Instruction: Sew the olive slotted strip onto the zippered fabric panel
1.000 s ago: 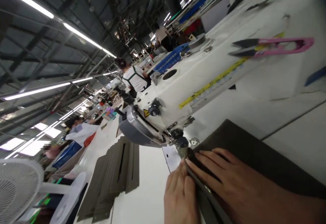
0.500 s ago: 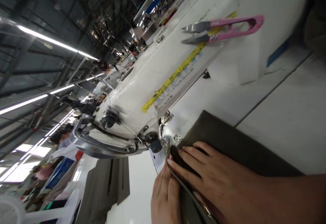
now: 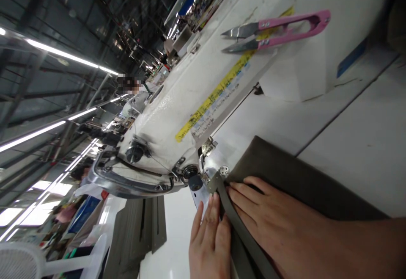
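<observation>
Dark olive-grey flat material, fabric or leather (image 3: 272, 164), lies on the sewing machine bed, partly under my right hand (image 3: 272, 215). That hand is open, palm down, with its fingers stretched out flat. A narrow strip (image 3: 233, 211) of similar colour runs between my two hands, its small-holed end by the needle area. My left hand (image 3: 211, 241) is open, fingers extended, with its fingertips touching the strip near that end. The presser foot (image 3: 208, 145) of the sewing machine (image 3: 165, 122) sits just beyond the strip's end.
Pink-handled thread snips (image 3: 292, 27) rest on the machine arm, across a yellow measuring tape (image 3: 215, 97). More flat dark pieces (image 3: 133, 232) lie on the left. A white fan or chair-like lattice (image 3: 20, 260) stands at lower left. Other people are farther back.
The strip's end has turned from standing on edge to showing its flat face near the needle. My left fingers have spread and straightened. A gold-coloured bit below my right hand has gone from view.
</observation>
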Action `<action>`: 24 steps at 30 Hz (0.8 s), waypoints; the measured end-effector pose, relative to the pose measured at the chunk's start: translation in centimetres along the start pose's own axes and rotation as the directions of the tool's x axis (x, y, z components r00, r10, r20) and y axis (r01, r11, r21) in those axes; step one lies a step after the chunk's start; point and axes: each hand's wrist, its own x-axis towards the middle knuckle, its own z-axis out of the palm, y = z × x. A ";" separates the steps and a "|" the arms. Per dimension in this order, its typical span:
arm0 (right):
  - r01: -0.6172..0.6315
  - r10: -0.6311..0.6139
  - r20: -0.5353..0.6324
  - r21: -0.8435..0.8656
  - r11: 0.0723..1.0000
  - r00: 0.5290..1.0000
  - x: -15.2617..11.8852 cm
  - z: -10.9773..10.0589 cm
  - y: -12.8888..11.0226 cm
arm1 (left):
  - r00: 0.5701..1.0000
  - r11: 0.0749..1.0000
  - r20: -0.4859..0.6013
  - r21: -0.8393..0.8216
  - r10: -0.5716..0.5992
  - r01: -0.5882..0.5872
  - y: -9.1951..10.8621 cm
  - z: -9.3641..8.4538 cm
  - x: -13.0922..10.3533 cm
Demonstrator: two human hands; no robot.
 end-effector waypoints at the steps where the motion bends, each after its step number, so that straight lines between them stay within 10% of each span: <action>1: 0.001 -0.001 -0.020 -0.009 1.000 1.000 0.0 0.1 -0.1 | 1.000 1.000 -0.011 0.005 0.003 -0.003 0.0 0.2 -0.1; 24: -0.047 0.050 -0.054 0.052 0.998 0.997 0.0 -0.5 -0.2 | 0.986 0.999 0.165 0.033 -0.036 0.031 0.0 -1.4 0.1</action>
